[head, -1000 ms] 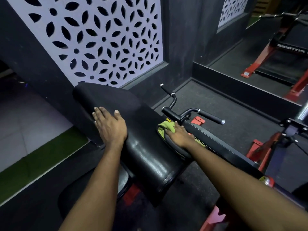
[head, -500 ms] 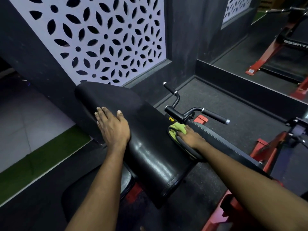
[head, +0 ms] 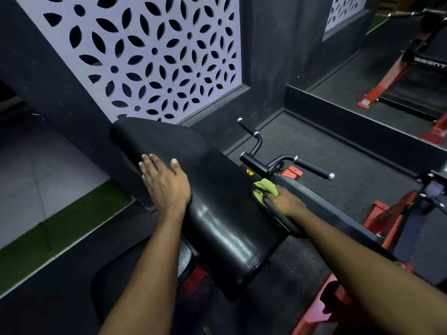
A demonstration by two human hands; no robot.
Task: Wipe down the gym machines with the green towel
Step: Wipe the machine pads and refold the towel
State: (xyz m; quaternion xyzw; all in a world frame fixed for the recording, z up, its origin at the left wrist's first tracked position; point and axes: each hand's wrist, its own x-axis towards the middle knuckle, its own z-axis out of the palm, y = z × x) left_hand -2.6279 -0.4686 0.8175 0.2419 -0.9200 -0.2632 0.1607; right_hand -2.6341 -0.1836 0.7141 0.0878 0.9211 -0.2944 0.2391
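A long black padded bench pad of a gym machine slopes up from the lower middle toward the wall. My left hand lies flat on the pad's left edge, fingers spread, holding nothing. My right hand presses the bunched green towel against the right side of the pad, where it meets the black frame bar. Most of the towel is hidden under my fingers.
Two black handles stick out just beyond the towel. Red machine frames stand at the right and lower right. A dark wall with a white patterned panel is close behind the pad. A mirror shows another red machine.
My right hand has slid the towel forward along the pad's right side toward the handles, and the towel has bunched up smaller. My left hand has stayed in place on the pad.
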